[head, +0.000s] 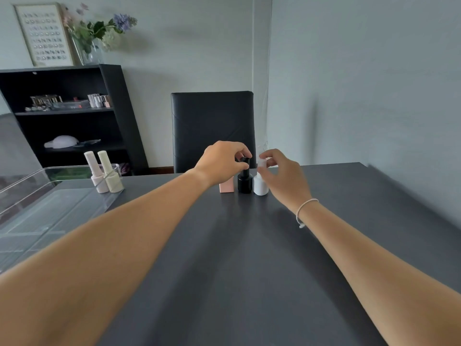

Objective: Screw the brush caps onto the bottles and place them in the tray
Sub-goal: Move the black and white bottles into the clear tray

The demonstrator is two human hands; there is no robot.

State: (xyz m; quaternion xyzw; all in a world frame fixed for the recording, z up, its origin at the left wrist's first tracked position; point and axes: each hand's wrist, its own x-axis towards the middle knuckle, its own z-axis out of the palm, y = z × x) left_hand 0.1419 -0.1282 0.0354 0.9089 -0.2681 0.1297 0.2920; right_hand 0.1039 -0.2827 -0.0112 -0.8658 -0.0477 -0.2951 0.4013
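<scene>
Black bottle (244,182) cap pinched by left hand (222,161); right hand (280,174) pinches white bottle (261,186) cap.

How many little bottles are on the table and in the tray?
5. Two capped ones, pinkish and cream, stand in the clear tray; pink, black and white stand together under the hands. The shelf's blurry ones aren't counted.

Both hands (225,158) (279,171) on black bottle (244,182) and white bottle (260,186), clear tray (37,196) left.
</scene>
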